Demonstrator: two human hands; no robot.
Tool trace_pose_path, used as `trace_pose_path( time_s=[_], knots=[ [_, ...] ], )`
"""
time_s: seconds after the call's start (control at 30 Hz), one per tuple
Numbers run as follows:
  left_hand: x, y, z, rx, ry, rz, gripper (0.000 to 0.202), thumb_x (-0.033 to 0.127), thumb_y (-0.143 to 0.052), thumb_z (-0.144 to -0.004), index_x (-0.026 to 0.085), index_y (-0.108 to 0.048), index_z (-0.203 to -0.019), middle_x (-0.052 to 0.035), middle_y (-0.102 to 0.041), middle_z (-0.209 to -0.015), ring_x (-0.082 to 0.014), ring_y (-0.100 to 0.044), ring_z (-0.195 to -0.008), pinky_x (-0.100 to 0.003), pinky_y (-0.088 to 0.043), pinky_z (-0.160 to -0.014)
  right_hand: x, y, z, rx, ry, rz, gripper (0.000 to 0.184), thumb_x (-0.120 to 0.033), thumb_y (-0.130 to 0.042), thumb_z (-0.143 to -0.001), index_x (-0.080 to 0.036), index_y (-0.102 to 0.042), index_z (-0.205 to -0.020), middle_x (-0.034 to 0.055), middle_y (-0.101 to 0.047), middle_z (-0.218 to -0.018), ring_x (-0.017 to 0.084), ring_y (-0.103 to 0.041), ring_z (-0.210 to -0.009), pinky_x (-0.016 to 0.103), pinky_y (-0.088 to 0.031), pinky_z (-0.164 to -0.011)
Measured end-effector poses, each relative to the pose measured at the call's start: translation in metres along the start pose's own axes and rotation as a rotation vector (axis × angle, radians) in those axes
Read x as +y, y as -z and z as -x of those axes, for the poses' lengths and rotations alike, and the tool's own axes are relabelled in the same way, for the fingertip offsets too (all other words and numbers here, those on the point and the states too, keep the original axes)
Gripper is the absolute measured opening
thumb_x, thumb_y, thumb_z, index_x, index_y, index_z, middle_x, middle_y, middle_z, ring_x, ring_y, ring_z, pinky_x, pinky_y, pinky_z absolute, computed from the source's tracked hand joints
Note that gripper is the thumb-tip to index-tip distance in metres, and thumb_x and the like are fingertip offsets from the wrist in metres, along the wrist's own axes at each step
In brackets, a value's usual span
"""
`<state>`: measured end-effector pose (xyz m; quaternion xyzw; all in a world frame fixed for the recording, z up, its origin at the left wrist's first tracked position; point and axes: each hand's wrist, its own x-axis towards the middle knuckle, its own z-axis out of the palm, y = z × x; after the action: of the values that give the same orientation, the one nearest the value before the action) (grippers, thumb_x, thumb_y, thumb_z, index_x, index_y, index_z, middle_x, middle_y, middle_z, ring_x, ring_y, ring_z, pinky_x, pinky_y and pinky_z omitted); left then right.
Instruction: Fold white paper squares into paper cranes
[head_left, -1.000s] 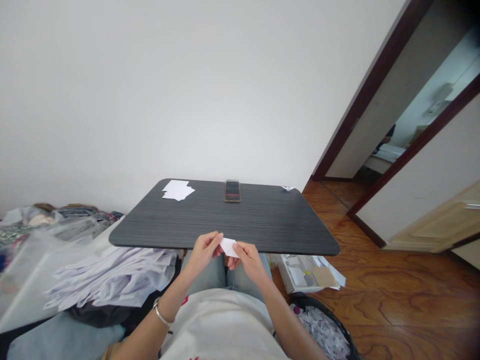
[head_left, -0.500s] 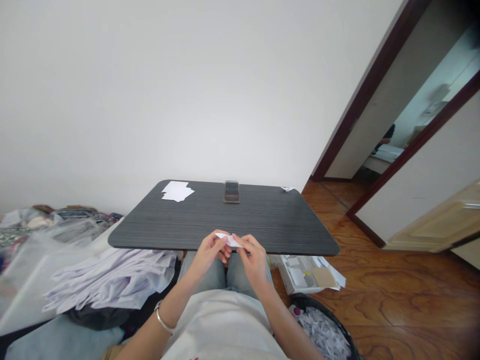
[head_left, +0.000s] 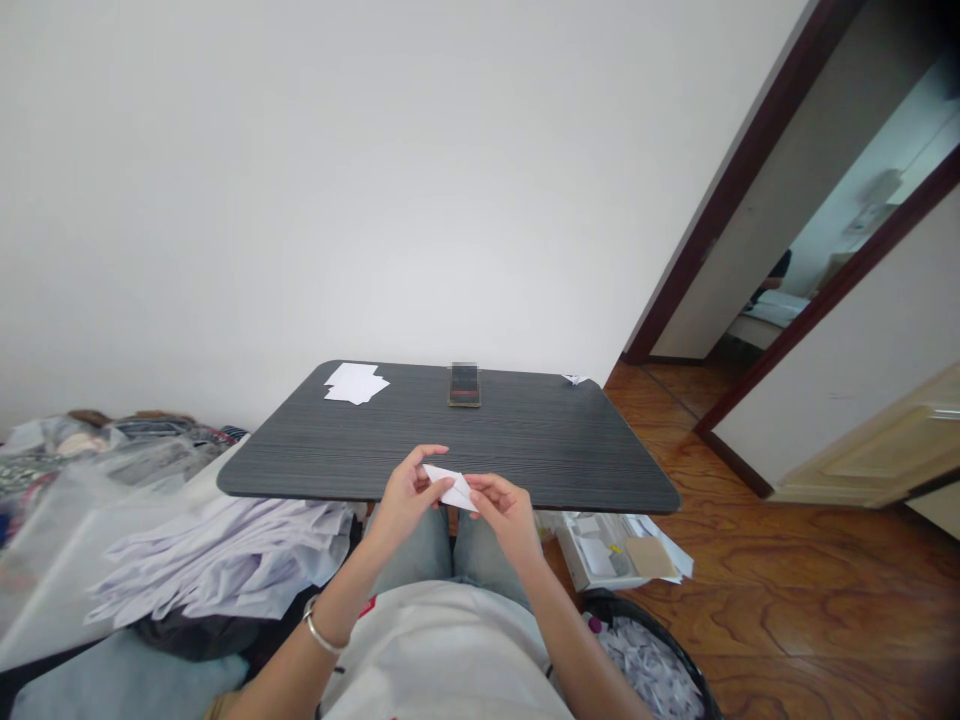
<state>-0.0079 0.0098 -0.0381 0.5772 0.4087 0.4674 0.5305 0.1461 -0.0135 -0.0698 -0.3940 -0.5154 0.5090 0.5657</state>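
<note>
A small folded piece of white paper (head_left: 454, 486) is held just above the front edge of the dark table (head_left: 420, 440). My left hand (head_left: 407, 492) pinches its left part, thumb on top, with the index finger lifted away above it. My right hand (head_left: 504, 505) grips the right end between thumb and fingers. Its underside and the fingertips behind it are hidden. Far from both hands, a stack of white paper sheets (head_left: 354, 383) lies at the table's back left. A small folded white paper piece (head_left: 575, 380) rests at the back right corner.
A phone-like dark rectangle (head_left: 464, 385) lies at the table's back middle, before the white wall. Piled white cloth (head_left: 232, 560) is at left. On the right floor stand a white box (head_left: 600, 560) with papers and a black bin (head_left: 652, 660) of paper scraps.
The paper has been turned and tilted, so more of its face shows. My left index finger has lifted off it, and both hands have shifted slightly.
</note>
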Motion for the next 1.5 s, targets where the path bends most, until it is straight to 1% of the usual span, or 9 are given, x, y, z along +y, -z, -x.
trace_pose_path(
  time_s=[0.27, 0.47, 0.67, 0.83, 1.0, 1.13, 1.33, 1.43, 1.5],
  knots=[
    [-0.001, -0.006, 0.003, 0.042, 0.002, -0.002, 0.043, 0.029, -0.064, -0.068, 0.016, -0.045, -0.104, 0.0032, -0.062, -0.063, -0.0091, -0.051, -0.05, -0.019, -0.039, -0.048, -0.004, 0.0, 0.001, 0.054, 0.239, 0.349, 0.015, -0.023, -0.058, -0.077, -0.019, -0.067, -0.088, 0.0036, -0.064, -0.075, 0.016, -0.061, -0.068, 0.025, -0.05, -0.061],
    [-0.006, -0.006, 0.004, 0.052, -0.092, -0.127, 0.034, 0.028, -0.06, -0.072, 0.017, -0.049, -0.103, 0.0059, -0.056, -0.058, -0.0089, -0.049, -0.051, -0.019, -0.037, -0.05, 0.001, -0.001, 0.004, 0.068, 0.438, 0.596, 0.021, -0.023, -0.052, -0.082, -0.018, -0.064, -0.099, 0.0055, -0.065, -0.081, 0.015, -0.061, -0.068, 0.025, -0.051, -0.061],
    [-0.007, -0.006, 0.004, 0.056, -0.088, -0.12, 0.034, 0.029, -0.06, -0.072, 0.017, -0.05, -0.102, 0.0068, -0.053, -0.055, -0.0087, -0.047, -0.049, -0.019, -0.036, -0.048, 0.007, 0.002, 0.005, 0.101, 0.555, 0.74, 0.025, -0.019, -0.048, -0.084, -0.017, -0.063, -0.103, 0.0081, -0.068, -0.086, 0.017, -0.063, -0.071, 0.027, -0.051, -0.066],
    [-0.008, -0.006, 0.002, 0.05, -0.056, -0.01, 0.037, 0.028, -0.062, -0.071, 0.015, -0.049, -0.102, 0.0058, -0.054, -0.056, -0.0079, -0.046, -0.049, -0.019, -0.035, -0.049, 0.009, 0.003, 0.003, 0.139, 0.399, 0.532, 0.028, -0.018, -0.048, -0.082, -0.018, -0.061, -0.107, 0.0057, -0.067, -0.082, 0.015, -0.062, -0.066, 0.026, -0.051, -0.063],
    [-0.01, -0.005, -0.002, 0.05, -0.04, 0.106, 0.04, 0.028, -0.064, -0.07, 0.014, -0.046, -0.103, 0.0063, -0.054, -0.053, -0.0068, -0.045, -0.046, -0.017, -0.033, -0.045, 0.003, 0.002, -0.002, -0.004, 0.132, 0.045, 0.03, -0.021, -0.054, -0.077, -0.018, -0.058, -0.107, -0.003, -0.059, -0.061, 0.011, -0.056, -0.054, 0.021, -0.047, -0.052],
    [-0.012, -0.006, -0.006, 0.086, -0.049, 0.175, 0.038, 0.027, -0.064, -0.069, 0.017, -0.043, -0.099, 0.0093, -0.05, -0.049, -0.0065, -0.046, -0.042, -0.016, -0.035, -0.043, -0.001, 0.001, -0.002, -0.079, 0.012, -0.124, 0.032, -0.022, -0.061, -0.071, -0.019, -0.06, -0.103, -0.0045, -0.058, -0.061, 0.01, -0.056, -0.055, 0.021, -0.048, -0.052],
    [-0.014, -0.013, -0.008, 0.201, -0.124, 0.136, 0.033, 0.023, -0.065, -0.067, 0.02, -0.044, -0.092, 0.0034, -0.06, -0.068, -0.009, -0.053, -0.052, -0.018, -0.041, -0.048, 0.002, 0.0, -0.004, 0.014, 0.003, -0.122, 0.025, -0.021, -0.063, -0.07, -0.019, -0.061, -0.095, -0.0057, -0.056, -0.058, 0.008, -0.055, -0.051, 0.02, -0.048, -0.05],
    [-0.017, -0.012, -0.007, 0.166, -0.18, -0.005, 0.013, 0.025, -0.062, -0.071, 0.015, -0.057, -0.078, -0.0019, -0.061, -0.077, -0.0111, -0.055, -0.063, -0.02, -0.042, -0.054, 0.002, 0.001, -0.005, 0.08, 0.041, -0.099, 0.02, -0.021, -0.061, -0.071, -0.019, -0.061, -0.091, -0.0052, -0.056, -0.059, 0.009, -0.055, -0.052, 0.021, -0.048, -0.052],
    [-0.018, -0.011, -0.006, 0.114, -0.177, -0.077, 0.013, 0.027, -0.06, -0.073, 0.015, -0.062, -0.076, -0.0036, -0.061, -0.078, -0.0126, -0.055, -0.067, -0.021, -0.043, -0.057, 0.002, 0.001, -0.005, 0.117, 0.064, -0.085, 0.016, -0.021, -0.06, -0.072, -0.019, -0.061, -0.088, -0.0045, -0.057, -0.06, 0.009, -0.056, -0.054, 0.021, -0.048, -0.053]
  ],
)
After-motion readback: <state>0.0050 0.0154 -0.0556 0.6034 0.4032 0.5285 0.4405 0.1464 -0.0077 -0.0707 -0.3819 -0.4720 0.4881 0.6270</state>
